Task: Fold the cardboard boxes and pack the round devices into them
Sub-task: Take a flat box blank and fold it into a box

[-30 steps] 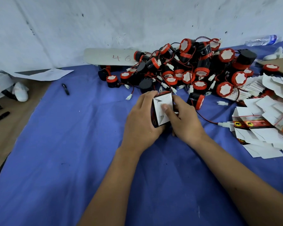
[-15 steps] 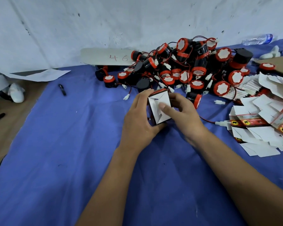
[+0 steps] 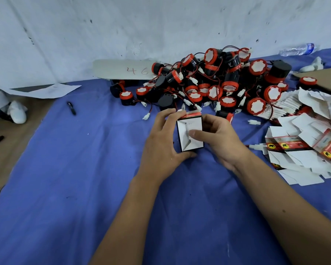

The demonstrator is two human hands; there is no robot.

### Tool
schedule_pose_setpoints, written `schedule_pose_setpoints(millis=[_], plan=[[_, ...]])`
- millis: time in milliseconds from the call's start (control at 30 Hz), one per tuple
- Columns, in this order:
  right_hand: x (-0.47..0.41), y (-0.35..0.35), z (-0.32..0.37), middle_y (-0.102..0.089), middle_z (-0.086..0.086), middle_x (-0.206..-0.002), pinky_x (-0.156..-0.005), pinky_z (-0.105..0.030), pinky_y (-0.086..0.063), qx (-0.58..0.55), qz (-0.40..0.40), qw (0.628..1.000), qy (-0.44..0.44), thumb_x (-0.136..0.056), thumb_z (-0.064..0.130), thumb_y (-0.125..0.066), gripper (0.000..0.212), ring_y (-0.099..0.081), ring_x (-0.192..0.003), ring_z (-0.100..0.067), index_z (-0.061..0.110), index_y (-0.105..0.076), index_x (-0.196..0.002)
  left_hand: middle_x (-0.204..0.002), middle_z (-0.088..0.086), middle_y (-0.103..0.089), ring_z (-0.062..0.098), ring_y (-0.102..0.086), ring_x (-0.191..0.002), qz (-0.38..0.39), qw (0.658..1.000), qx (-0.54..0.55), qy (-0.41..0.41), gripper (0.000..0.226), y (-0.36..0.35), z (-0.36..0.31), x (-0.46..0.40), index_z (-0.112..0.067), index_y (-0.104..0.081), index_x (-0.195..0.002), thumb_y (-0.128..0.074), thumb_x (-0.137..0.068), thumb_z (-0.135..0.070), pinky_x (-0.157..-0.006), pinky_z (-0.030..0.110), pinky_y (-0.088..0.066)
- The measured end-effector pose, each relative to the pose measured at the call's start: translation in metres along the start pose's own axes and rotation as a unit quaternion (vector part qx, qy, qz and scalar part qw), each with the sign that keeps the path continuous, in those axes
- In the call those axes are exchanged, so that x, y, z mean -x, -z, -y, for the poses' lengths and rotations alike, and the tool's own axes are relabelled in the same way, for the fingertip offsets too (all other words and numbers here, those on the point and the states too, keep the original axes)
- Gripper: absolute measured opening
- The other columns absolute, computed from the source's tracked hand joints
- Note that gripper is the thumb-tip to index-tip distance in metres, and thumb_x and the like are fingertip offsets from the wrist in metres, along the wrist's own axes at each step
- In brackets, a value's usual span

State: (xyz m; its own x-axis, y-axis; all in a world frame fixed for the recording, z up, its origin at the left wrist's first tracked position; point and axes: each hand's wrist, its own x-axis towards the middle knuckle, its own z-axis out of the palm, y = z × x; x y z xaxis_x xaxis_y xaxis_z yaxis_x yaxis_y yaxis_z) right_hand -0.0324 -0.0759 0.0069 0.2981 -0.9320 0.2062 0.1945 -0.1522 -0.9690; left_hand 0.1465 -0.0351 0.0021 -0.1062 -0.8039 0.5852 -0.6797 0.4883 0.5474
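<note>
A small cardboard box (image 3: pixel 187 129) with white flaps and black-and-red sides stands between my hands on the blue cloth (image 3: pixel 84 178). My left hand (image 3: pixel 161 142) grips its left side, fingers curled over the top and thumb under the bottom edge. My right hand (image 3: pixel 220 140) holds the right side, with its thumb pressing on the folded white end flaps. Behind the box lies a heap of round black-and-red devices (image 3: pixel 218 81) with red wires and white plugs. Flat unfolded boxes (image 3: pixel 306 142) are piled at the right.
A grey board marked "46" (image 3: pixel 122 69) leans at the wall. A black pen (image 3: pixel 71 108) lies on the cloth at left, paper (image 3: pixel 44 90) and white items beyond it. A plastic bottle (image 3: pixel 298 49) and a brown cardboard sheet (image 3: pixel 327 77) sit far right.
The box has turned more squarely upright between my hands, and my right thumb has slid down across the white end flaps, which now lie flatter. Both hands stay in place.
</note>
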Motion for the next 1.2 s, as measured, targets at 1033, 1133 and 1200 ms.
schedule_pose_setpoints(millis=[1033, 1133, 1200], plan=[[0.000, 0.006, 0.002, -0.070, 0.015, -0.073, -0.058, -0.015, -0.048, 0.198, -0.015, 0.980, 0.034, -0.083, -0.014, -0.069, 0.032, -0.064, -0.064, 0.000, 0.010, -0.064, -0.105, -0.134, -0.001, -0.067, 0.011, -0.063, -0.126, 0.002, 0.967, 0.231, 0.104, 0.044, -0.010, -0.003, -0.001, -0.012, -0.061, -0.137, -0.068, -0.095, 0.001, -0.098, 0.041, -0.058], [0.003, 0.005, 0.008, -0.078, -0.005, -0.099, -0.079, -0.029, -0.061, 0.125, 0.031, 0.992, 0.007, -0.083, -0.004, -0.079, 0.037, -0.076, -0.090, -0.022, 0.005, -0.065, -0.116, -0.130, 0.002, -0.070, 0.016, -0.066, -0.121, -0.011, 0.961, 0.236, 0.143, 0.043, -0.008, -0.002, -0.002, -0.017, -0.061, -0.138, -0.062, -0.099, 0.000, -0.098, 0.042, -0.057], [0.005, 0.002, 0.011, -0.077, -0.012, -0.102, -0.086, -0.038, -0.062, 0.135, 0.033, 0.990, 0.009, -0.082, 0.004, -0.083, 0.039, -0.074, -0.095, -0.032, 0.007, -0.066, -0.116, -0.121, 0.007, -0.073, 0.023, -0.069, -0.114, -0.013, 0.943, 0.277, 0.185, 0.039, -0.005, -0.001, -0.003, -0.020, -0.064, -0.135, -0.057, -0.101, -0.003, -0.099, 0.045, -0.057]])
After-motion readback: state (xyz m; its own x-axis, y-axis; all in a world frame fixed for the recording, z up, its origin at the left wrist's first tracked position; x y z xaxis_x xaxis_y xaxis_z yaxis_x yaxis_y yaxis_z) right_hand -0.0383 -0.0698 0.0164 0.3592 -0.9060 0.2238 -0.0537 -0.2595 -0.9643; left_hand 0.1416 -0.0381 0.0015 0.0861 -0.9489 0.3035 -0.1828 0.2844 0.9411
